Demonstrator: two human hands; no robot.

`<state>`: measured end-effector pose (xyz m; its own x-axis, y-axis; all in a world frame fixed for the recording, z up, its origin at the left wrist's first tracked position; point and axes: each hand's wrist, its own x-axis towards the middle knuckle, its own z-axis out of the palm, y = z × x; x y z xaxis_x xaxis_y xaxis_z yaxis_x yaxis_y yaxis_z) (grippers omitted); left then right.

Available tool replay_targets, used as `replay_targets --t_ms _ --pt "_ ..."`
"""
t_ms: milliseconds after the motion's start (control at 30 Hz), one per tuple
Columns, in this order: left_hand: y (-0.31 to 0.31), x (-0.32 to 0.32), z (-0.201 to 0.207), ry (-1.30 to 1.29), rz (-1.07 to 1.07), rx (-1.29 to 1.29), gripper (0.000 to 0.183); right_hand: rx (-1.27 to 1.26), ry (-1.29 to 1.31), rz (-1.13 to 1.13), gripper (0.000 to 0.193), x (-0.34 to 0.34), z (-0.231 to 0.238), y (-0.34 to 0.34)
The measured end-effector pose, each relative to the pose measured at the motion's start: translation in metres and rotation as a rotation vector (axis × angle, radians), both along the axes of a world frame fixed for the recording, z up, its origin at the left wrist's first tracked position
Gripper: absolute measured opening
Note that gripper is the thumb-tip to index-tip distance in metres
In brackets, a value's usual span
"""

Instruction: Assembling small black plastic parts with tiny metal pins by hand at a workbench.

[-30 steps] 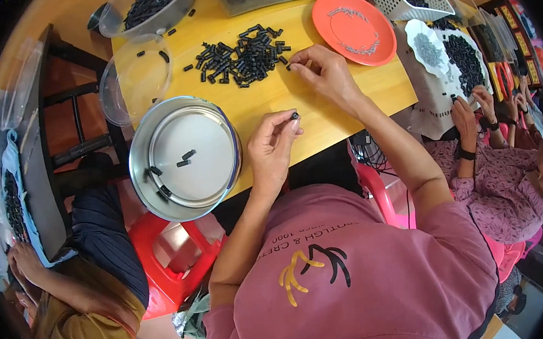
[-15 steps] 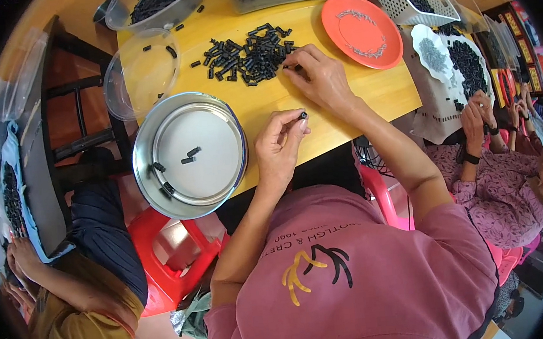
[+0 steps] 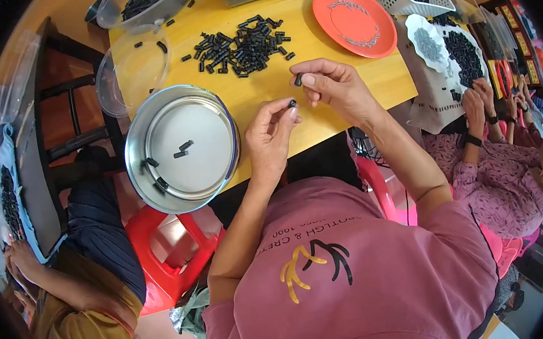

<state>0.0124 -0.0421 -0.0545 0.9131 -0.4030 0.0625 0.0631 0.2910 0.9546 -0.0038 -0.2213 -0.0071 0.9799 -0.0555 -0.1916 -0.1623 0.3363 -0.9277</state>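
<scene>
Between the thumb and forefinger of my left hand (image 3: 270, 134) is a small black cylindrical part (image 3: 292, 103), its round end facing up. My right hand (image 3: 334, 89) pinches another black cylindrical part (image 3: 298, 79), a little farther off and to the right. The two pieces are close together but apart. Just beyond my hands, a loose pile of black cylindrical parts (image 3: 243, 49) lies on the yellow table (image 3: 209, 21). To the left of my left hand stands a round metal tin (image 3: 194, 121) with several black pieces on its bottom.
An orange-red plate (image 3: 352, 23) with small silvery pieces lies at the far right. A clear round lid (image 3: 124, 69) is behind the tin, near a tub of black parts (image 3: 144, 4). A white basket (image 3: 421, 1) stands beyond the plate. Co-workers sit on both sides.
My right hand has come back from the edge of the pile with a black cylindrical part, toward my left hand. The left hand keeps its piece. The whole view has shifted slightly.
</scene>
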Motion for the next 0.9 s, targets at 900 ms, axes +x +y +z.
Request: replay_targets --t_ms 900 --pt "0.001 0.0 -0.011 -0.08 -0.039 0.005 0.019 -1.375 -0.527 -0.345 0.02 0.052 -0.04 -0.005"
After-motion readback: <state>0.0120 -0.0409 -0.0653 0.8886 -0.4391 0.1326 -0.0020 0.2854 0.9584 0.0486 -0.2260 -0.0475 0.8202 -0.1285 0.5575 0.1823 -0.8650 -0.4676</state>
